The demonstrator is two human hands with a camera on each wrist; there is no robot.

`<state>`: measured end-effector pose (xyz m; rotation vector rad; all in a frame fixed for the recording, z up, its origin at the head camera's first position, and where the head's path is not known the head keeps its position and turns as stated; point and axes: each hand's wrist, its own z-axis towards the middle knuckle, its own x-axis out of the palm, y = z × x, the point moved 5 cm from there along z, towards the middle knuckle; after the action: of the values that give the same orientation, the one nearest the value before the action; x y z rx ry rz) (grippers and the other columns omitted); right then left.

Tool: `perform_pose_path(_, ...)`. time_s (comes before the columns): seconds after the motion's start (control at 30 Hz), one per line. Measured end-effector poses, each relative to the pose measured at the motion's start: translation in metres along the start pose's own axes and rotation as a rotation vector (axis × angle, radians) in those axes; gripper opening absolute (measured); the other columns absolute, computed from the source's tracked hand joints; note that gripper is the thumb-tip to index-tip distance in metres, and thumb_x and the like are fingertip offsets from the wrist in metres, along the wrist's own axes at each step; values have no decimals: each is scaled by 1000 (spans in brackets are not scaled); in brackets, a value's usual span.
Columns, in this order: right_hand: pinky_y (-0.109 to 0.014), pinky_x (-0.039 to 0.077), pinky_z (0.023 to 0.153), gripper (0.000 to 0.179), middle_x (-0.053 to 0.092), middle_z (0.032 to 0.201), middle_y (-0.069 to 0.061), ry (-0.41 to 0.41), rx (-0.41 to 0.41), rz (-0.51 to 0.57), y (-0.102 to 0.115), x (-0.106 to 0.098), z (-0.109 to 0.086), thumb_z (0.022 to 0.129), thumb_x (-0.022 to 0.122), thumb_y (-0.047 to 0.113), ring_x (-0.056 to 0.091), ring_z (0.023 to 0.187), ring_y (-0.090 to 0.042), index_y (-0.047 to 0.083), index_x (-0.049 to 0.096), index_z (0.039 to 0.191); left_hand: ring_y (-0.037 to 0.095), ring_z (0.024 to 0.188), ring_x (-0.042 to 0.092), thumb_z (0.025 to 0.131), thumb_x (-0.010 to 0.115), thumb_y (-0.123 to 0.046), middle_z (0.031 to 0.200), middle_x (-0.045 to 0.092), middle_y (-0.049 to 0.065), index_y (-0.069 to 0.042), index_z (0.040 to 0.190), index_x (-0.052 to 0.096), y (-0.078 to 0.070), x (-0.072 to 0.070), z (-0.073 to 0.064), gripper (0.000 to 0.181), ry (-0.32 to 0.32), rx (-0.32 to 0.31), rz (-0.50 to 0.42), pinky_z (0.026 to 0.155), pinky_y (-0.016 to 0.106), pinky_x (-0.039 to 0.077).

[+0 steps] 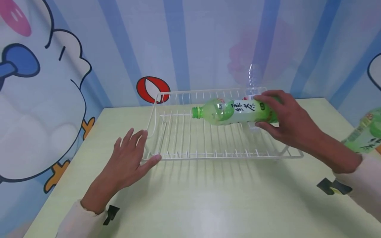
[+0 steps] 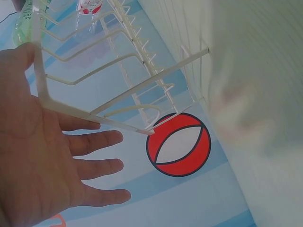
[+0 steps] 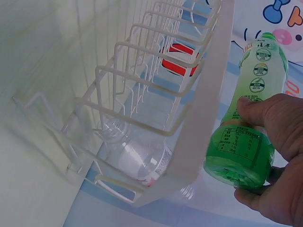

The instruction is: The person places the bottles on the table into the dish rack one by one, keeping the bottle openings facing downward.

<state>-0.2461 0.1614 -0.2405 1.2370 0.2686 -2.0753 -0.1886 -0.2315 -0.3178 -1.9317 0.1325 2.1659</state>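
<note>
My right hand (image 1: 293,120) grips a green plastic drink bottle (image 1: 235,111) near its base. The bottle lies sideways above the white wire dish rack (image 1: 190,158), its green neck pointing left. In the right wrist view, thumb and fingers curl round the green lower part of the bottle (image 3: 248,113). At the rack's left front corner is my left hand (image 1: 128,162), fingers spread and fairly straight, thumb resting at the front rim. The left wrist view has that hand (image 2: 52,151) beside the rack's frame (image 2: 71,111). A clear bottle (image 3: 137,158) stands inside the rack's right end.
Another green bottle (image 1: 364,132) stands at the far right, partly cut off by the view. The rack sits on a pale table (image 1: 208,201) in front of a blue striped wall (image 1: 202,49) with cartoon prints. Dark clips (image 1: 333,186) hang from the sleeves.
</note>
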Motion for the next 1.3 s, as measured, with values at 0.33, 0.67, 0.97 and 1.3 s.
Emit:
perform_pose_path(0.33, -51, 57, 70, 78, 44, 139, -18, 10, -37, -1, 10, 8, 3, 78, 85, 7, 50, 117, -39, 13, 47, 145, 45, 147, 12, 99, 47, -56, 157, 29, 22, 0, 155, 27, -2, -7, 2, 82, -45, 12, -7, 112, 70, 13)
perform_pose_path(0.67, -49, 55, 72, 78, 46, 137, -18, 3, -82, 10, 18, 12, 6, 76, 86, 5, 51, 115, -37, 12, 50, 144, 42, 145, 22, 97, 55, -51, 150, 42, 20, -4, 153, 33, -21, -20, 11, 76, -180, 104, -26, 112, 69, 14)
perform_pose_path(0.97, -47, 55, 77, 73, 46, 138, -16, 26, -115, 11, 35, 22, 12, 76, 86, 7, 50, 116, -35, 11, 53, 140, 39, 140, 35, 88, 66, -55, 142, 51, 17, -5, 150, 39, -45, -29, 19, 84, -343, 233, -28, 110, 69, 20)
perform_pose_path(1.3, -54, 54, 87, 77, 45, 141, -15, 74, -106, 1, 50, 26, 13, 75, 87, 8, 45, 127, -38, 15, 51, 143, 36, 134, 43, 77, 79, -54, 138, 55, 14, -7, 147, 41, -62, -34, 24, 92, -439, 318, -19, 108, 69, 25)
